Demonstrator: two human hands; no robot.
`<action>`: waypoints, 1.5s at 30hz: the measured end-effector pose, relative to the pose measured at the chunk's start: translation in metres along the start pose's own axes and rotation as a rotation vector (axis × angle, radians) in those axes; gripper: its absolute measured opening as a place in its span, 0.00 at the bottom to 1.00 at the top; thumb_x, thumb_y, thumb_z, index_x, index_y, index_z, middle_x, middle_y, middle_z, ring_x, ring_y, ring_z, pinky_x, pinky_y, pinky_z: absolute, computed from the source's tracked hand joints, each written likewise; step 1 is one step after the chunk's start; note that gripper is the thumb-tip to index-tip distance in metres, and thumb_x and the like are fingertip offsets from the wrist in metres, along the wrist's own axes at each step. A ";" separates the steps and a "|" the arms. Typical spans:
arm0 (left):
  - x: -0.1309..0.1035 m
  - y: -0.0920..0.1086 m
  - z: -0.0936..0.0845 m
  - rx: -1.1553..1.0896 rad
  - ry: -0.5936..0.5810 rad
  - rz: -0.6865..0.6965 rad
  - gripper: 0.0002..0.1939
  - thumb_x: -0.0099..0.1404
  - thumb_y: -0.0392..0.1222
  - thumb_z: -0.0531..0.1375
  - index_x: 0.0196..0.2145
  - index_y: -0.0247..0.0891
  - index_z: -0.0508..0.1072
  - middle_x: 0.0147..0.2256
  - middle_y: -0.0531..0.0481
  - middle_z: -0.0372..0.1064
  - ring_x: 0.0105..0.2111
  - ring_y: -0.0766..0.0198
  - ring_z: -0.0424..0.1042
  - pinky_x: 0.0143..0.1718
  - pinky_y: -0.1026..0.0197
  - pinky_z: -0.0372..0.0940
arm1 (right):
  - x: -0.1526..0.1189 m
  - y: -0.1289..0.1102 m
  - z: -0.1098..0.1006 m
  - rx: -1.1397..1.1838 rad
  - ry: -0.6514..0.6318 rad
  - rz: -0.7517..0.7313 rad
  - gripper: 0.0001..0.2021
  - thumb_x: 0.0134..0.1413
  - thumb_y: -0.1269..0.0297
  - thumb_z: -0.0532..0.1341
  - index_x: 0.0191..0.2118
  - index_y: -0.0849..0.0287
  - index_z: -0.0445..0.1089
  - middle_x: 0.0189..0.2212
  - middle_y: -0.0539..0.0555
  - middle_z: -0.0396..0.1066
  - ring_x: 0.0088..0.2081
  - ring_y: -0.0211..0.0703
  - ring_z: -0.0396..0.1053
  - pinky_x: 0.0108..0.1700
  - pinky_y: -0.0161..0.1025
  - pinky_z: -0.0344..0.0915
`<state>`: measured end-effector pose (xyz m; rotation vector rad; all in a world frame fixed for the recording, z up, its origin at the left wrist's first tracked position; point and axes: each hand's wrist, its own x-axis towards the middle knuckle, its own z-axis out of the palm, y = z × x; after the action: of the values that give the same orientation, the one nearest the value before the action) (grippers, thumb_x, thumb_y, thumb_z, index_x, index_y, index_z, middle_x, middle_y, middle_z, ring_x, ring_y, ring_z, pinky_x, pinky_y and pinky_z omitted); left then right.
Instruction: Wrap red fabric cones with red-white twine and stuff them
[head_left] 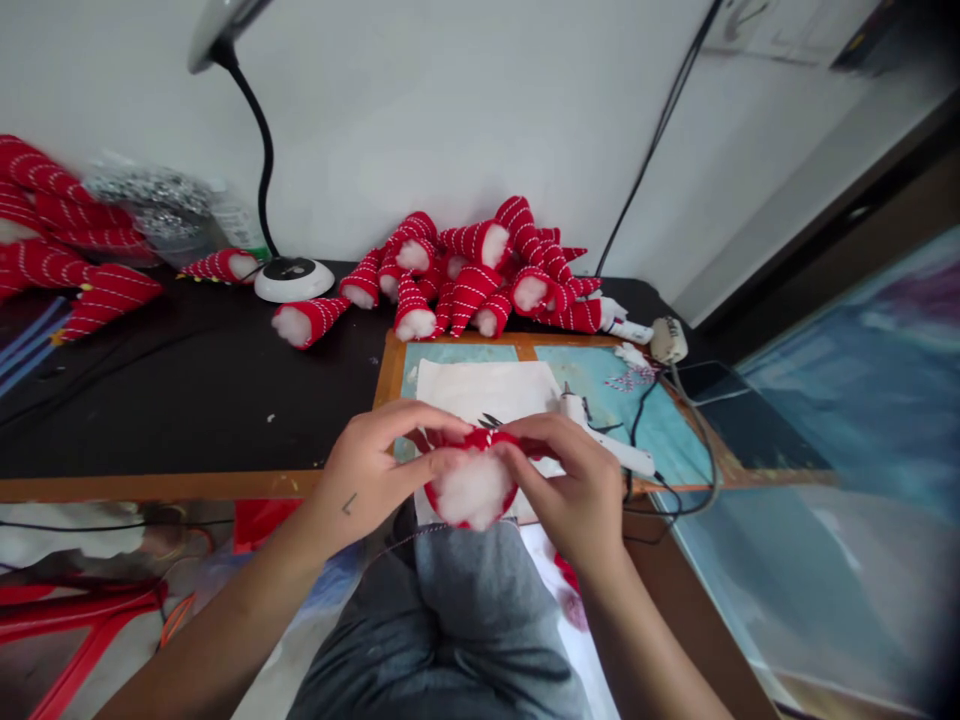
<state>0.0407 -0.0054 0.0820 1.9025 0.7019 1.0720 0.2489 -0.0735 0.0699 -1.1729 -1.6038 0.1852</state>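
Between my two hands is a red fabric cone stuffed with white fluff (472, 490), its open end turned toward me. My left hand (382, 455) pinches the upper left of its rim between thumb and fingers. On the upper right, my right hand (574, 480) pinches the same rim. A white stitch or cord shows at the top of the rim between my fingertips. Behind my hands lies a white sheet of paper (480, 385), with the dark blades of a tool partly hidden by my fingers. A white glue gun (611, 440) rests just beyond my right hand.
A pile of stuffed red striped cones (480, 285) sits against the wall. More red cones (75, 225) lie at the far left. A lamp (292, 278) stands between them. Cables run from a power plug (667, 340) at the right of the table (187, 410).
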 end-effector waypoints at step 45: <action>-0.013 -0.071 0.025 -0.210 0.883 -0.174 0.38 0.53 0.45 0.77 0.58 0.45 0.67 0.56 0.46 0.70 0.56 0.54 0.72 0.63 0.50 0.65 | -0.062 0.164 -0.088 -1.043 -0.324 -0.012 0.27 0.52 0.75 0.55 0.59 0.71 0.66 0.56 0.69 0.70 0.59 0.64 0.67 0.64 0.60 0.64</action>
<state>0.0511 0.0108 0.0082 1.1076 1.1466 1.7958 0.4108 -0.0758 -0.0405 -1.9787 -2.0572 -0.5722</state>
